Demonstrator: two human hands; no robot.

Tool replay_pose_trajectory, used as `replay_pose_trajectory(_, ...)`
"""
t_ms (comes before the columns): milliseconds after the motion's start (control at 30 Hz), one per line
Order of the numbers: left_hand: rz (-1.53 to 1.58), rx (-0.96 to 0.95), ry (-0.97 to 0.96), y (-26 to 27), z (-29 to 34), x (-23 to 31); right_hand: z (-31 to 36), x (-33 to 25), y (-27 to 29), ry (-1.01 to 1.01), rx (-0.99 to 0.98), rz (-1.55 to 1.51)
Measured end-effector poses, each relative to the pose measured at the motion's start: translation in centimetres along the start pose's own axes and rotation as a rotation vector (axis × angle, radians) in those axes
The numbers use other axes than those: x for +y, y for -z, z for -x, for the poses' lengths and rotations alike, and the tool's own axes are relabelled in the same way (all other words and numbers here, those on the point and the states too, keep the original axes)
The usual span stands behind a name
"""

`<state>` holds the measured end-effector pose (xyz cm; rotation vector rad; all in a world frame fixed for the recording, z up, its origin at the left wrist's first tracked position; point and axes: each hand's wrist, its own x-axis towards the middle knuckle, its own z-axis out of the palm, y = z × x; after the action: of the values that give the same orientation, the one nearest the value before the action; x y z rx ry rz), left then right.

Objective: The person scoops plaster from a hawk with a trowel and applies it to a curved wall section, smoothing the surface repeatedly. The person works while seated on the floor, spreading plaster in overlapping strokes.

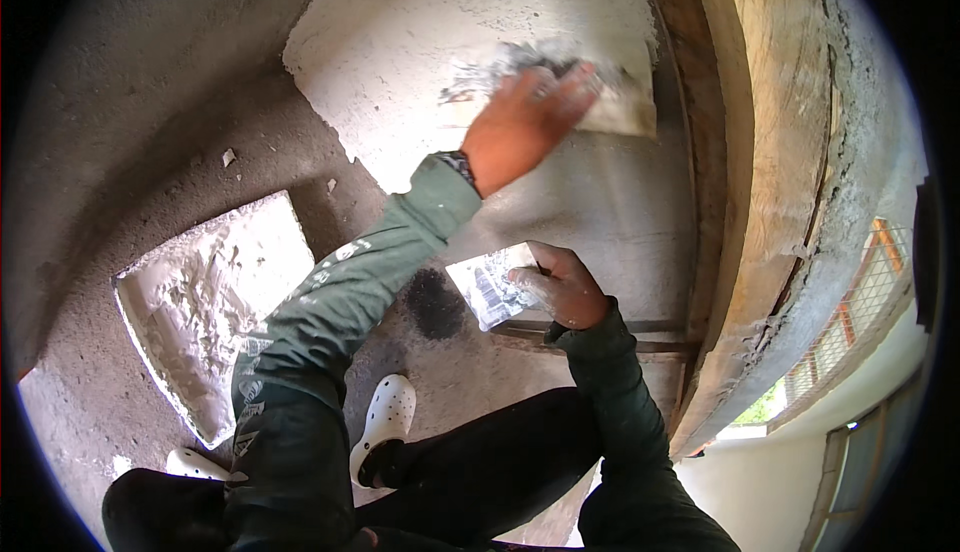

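Note:
My left hand reaches across to a surface coated in white plaster. Its fingers are smeared by motion over a dark grey streaked patch, so whether they grip a tool does not show. Lower and to the right, my right hand is closed on a flat, square-cornered scraper blade, the thumb resting on its face. White and grey smears cover the blade. To the left of my left forearm, a shallow tray of thick white plaster lies on the floor.
A curved wooden frame edges the right side, beside rough masonry. A dark stain marks the floor below the blade. Small crumbs lie beyond the tray. My white clog is near the tray. A mesh window shows at far right.

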<state>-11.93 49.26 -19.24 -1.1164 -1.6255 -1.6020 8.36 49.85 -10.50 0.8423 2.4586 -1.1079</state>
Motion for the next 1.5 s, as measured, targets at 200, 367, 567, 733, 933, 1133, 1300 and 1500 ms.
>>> replay_pose_trajectory(200, 0.093, 0.318, 0.304, 4.0, -1.3, -6.9, 1.5, 0.3, 0.5, 0.031, 0.026, 0.121)
replay_pose_trajectory(367, 0.092, 0.353, 0.275, -0.8, -1.7, -6.0, 2.1, 0.6, 0.0, -0.006, -0.093, 0.130)
replay_pose_trajectory(567, 0.159, 0.028, 0.053, -5.6, 2.5, 4.9, 1.3, 2.8, -1.6, -0.005, -0.377, 0.435)
replay_pose_trajectory(733, 0.350, 0.012, 0.115, -1.7, 3.1, 6.3, 2.0, 3.0, -1.6, -0.103, -0.386, 0.495)
replay_pose_trajectory(933, -0.105, 0.513, 0.191, 3.0, -2.1, -7.2, 1.9, 1.4, -2.0, -0.009, -0.382, 0.475)
replay_pose_trajectory(1133, -0.029, 0.449, 0.213, -2.2, -4.7, -6.2, 1.3, 2.0, -2.4, 0.006, -0.354, 0.441)
replay_pose_trajectory(1300, 0.157, 0.041, 0.062, -5.1, 0.8, 5.2, -0.2, 3.2, -3.3, -0.014, -0.538, 0.615)
replay_pose_trajectory(1500, 0.500, 0.140, 0.404, -0.3, 4.9, 5.6, 0.9, 4.5, -3.6, 0.023, -0.496, 0.627)
